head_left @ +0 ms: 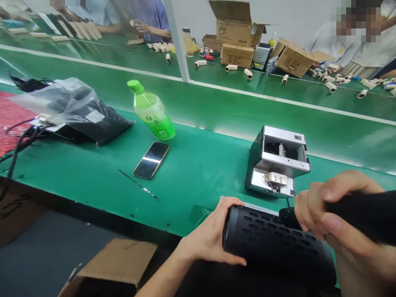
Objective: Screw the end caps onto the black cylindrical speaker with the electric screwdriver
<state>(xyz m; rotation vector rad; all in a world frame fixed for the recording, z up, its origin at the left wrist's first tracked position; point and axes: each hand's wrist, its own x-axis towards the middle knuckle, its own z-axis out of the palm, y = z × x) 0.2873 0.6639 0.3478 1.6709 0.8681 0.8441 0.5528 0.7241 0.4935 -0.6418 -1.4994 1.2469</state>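
Observation:
My left hand (210,237) grips the left end of a black cylindrical speaker (272,247) with a perforated grille, held lying sideways at the near edge of the green bench. My right hand (334,210) is closed around a black tool handle (365,214) whose tip rests against the speaker's top. Just beyond the speaker stands a small silver and black screw feeder machine (278,163).
A phone (151,160) lies face up beside a tilted green bottle (151,110). A plastic bag with dark parts (71,109) and cables sit at left. An open cardboard box (114,264) is below the bench. People work across the far belt among boxes (236,37).

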